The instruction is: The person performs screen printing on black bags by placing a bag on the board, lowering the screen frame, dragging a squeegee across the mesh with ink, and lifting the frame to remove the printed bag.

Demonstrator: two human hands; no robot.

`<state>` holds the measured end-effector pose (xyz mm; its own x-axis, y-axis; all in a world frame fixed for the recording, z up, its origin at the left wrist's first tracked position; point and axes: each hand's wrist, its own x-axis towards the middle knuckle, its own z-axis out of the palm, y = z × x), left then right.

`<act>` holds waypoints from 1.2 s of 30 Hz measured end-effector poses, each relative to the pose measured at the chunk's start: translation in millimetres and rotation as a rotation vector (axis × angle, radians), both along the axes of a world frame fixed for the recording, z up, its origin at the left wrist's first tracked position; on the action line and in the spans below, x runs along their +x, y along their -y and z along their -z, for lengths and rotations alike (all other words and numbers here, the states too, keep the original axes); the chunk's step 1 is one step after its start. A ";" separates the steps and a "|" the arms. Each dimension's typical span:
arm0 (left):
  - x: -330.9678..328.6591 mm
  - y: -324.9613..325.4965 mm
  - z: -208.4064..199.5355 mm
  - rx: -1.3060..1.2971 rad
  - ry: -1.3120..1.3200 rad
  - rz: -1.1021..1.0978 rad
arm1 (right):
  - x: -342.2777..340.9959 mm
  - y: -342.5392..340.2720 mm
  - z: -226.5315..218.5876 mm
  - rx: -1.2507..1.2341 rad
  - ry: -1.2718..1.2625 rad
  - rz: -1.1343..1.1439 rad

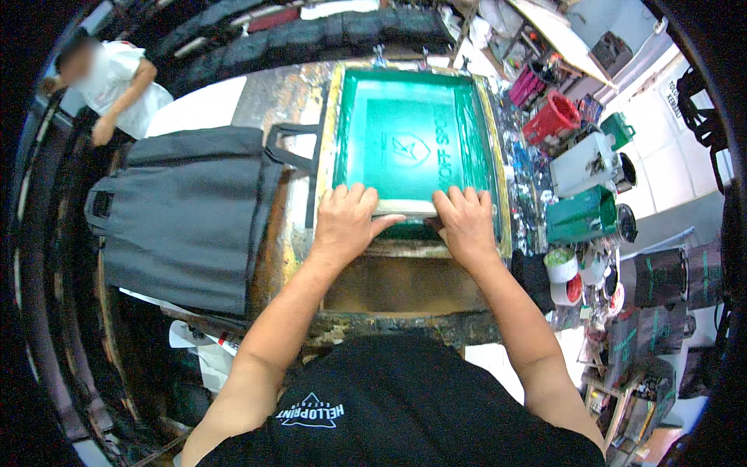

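Observation:
A squeegee (405,207) with a pale bar-shaped handle lies across the near end of a screen-printing frame (331,124). My left hand (346,222) grips its left end, and my right hand (467,226) is closed round the right end. Both thumbs point inward on the near side. Green mesh (389,105), with a shield design and lettering, fills the frame beyond my fingers. The squeegee's blade is mostly hidden. Left of the frame lies a black fabric bag (187,218), its strap (296,159) reaching to the frame's edge.
The worktable (272,101) is stained with paint. To the right stand a red bucket (552,117), a green container (580,214) and several tubs. A person (124,89) stands at the far left. Dark fabric (342,39) lies in rows behind the table.

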<state>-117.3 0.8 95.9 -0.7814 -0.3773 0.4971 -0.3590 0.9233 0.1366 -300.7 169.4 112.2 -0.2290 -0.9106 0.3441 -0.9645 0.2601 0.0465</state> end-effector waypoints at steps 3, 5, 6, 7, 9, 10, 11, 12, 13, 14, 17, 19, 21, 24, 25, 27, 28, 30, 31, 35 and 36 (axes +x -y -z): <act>14.5 -1.0 8.0 0.147 -0.082 0.068 | 0.7 -2.2 0.4 0.082 0.017 0.017; 42.4 -7.9 17.4 0.041 -0.196 0.108 | 9.4 -12.0 3.8 0.111 0.103 0.030; 56.9 -8.1 23.1 -0.006 -0.250 0.072 | 15.9 -18.5 6.4 0.024 0.103 0.011; 74.1 -10.7 28.6 0.060 -0.191 -0.050 | 21.1 -23.9 9.1 -0.009 0.109 0.009; 93.2 -8.0 40.4 0.165 -0.006 -0.313 | 28.5 -30.0 13.8 0.003 0.108 0.029; 97.3 -4.7 45.9 0.271 0.081 -0.410 | 30.0 -30.4 14.7 -0.005 0.118 0.034; 101.2 -3.4 50.3 0.252 0.071 -0.379 | 30.4 -29.5 14.4 0.023 0.128 0.030; 103.3 -1.8 53.6 0.268 0.093 -0.363 | 29.2 -27.3 12.0 0.033 0.132 0.030; 104.6 -0.5 55.7 0.244 0.067 -0.336 | 28.1 -25.1 7.6 0.042 0.135 0.045; 103.0 -0.2 56.8 0.245 -0.034 -0.365 | 25.8 -21.9 1.0 0.025 0.142 0.027; 101.8 -0.4 48.0 0.268 -0.099 -0.370 | 23.8 -19.5 -31.7 0.036 0.161 0.018; 99.7 0.1 30.5 0.506 -0.100 -0.374 | 23.4 -20.2 -60.8 -0.014 0.138 0.012; 85.9 5.3 8.9 0.598 -0.489 -0.229 | 18.3 -16.8 -91.0 -0.103 0.081 -0.006; 59.7 10.5 -34.2 0.892 -0.839 -0.068 | 2.7 9.6 -132.3 -0.258 -0.065 0.018; 46.8 14.7 -44.3 0.849 -0.899 -0.032 | -6.2 20.4 -146.1 -0.333 -0.106 0.006; 30.0 27.7 -55.3 0.730 -0.943 0.033 | -23.6 37.0 -173.8 -0.344 -0.106 0.006; 18.6 34.9 -53.2 0.643 -0.924 0.098 | -31.0 45.4 -186.2 -0.395 -0.097 -0.021; 22.9 46.3 -41.5 0.563 -0.555 -0.130 | -43.0 58.9 -205.7 -0.459 -0.104 -0.048; 24.7 42.9 -27.1 0.540 -0.311 -0.286 | -48.0 64.5 -213.5 -0.465 -0.119 -0.049; 42.8 27.9 30.1 0.446 0.212 -0.570 | -67.9 87.4 -235.6 -0.507 -0.147 -0.052; 46.3 26.2 40.0 0.454 0.237 -0.577 | -72.6 92.7 -239.5 -0.520 -0.151 -0.056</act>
<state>-71.0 -25.3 55.9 -0.4650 -0.8844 0.0399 -0.8338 0.4526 0.3161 -373.2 76.7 351.7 -0.0984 -0.6209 0.7777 -0.9699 0.2347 0.0647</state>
